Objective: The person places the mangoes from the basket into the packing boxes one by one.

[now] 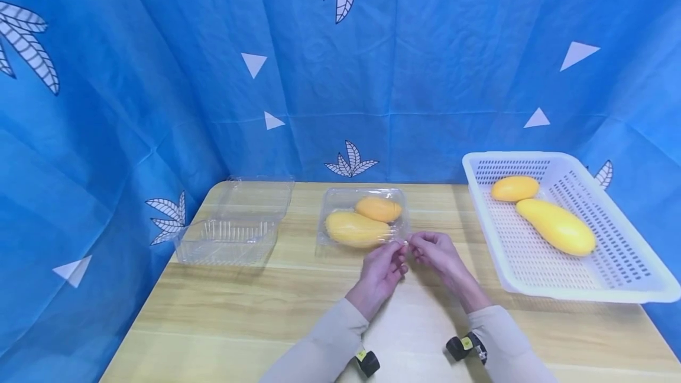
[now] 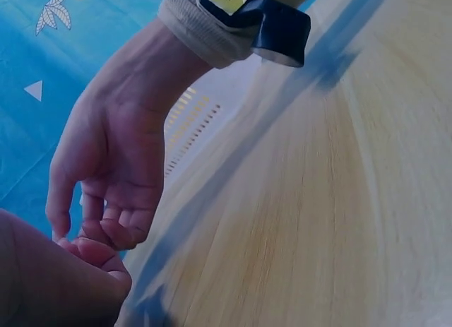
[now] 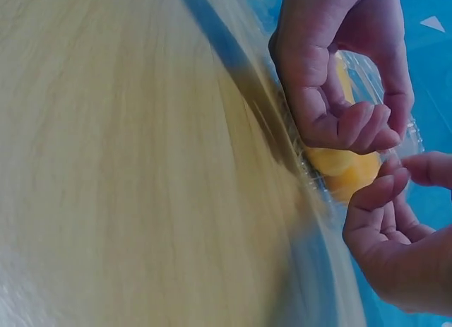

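A person's left hand (image 1: 380, 270) and right hand (image 1: 438, 256) met at the near right corner of a clear, rectangular plastic box (image 1: 340, 195), each grip closed to a fine pinch, thumb and fingertips on the thin plastic edge, the other fingers curled in. The box sat toward the far side of a pale wood-grain desk (image 1: 213, 312); through its shiny plastic showed a long, plump yellow fruit (image 1: 357, 229) and, touching it behind, a smaller orange-yellow oval fruit (image 1: 379, 208). To the left stood a second clear plastic box (image 1: 229, 247), its hinged lid tipped back. To the right, a white slotted plastic basket (image 1: 524, 247) held a small orange-yellow oval fruit (image 1: 515, 188) beside a larger, elongated yellow fruit (image 1: 555, 226).
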### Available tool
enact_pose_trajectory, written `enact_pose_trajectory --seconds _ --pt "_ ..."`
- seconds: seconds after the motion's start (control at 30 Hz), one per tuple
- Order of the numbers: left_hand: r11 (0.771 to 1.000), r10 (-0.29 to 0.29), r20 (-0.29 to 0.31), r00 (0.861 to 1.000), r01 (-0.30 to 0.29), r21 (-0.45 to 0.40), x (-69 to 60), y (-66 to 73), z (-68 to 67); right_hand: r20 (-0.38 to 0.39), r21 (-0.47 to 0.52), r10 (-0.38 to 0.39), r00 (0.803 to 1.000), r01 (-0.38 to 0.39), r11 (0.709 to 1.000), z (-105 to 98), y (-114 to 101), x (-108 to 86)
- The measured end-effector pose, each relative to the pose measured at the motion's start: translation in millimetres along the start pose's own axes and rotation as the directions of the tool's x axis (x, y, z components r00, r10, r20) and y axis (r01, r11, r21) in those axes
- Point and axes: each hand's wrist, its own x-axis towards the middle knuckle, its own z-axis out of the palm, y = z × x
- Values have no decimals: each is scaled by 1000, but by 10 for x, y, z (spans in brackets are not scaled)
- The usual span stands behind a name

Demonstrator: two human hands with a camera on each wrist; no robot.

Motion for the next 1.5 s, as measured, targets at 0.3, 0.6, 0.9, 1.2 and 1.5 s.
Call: enact_pose_trajectory --seconds 0.3,0.6,0.9,1.2,1.5 --pt "993 -106 128 986 99 63 -8 78 -141 -2 -220 -60 998 59 974 -40 -32 -51" --pt "955 -178 277 944 98 281 -186 306 -319 16 -342 -114 993 113 933 -95 -38 -92" --pt "944 -100 316 944 -10 330 -341 612 -529 49 -109 -48 998 53 993 -52 -12 16" --pt "852 105 337 936 -259 454 -533 1144 -667 65 21 -2 998 1 1000 -76 -11 94" --pt "601 392 374 840 -542 587 -719 1727 -1032 28 70 -11 1000 9 998 -8 -38 144"
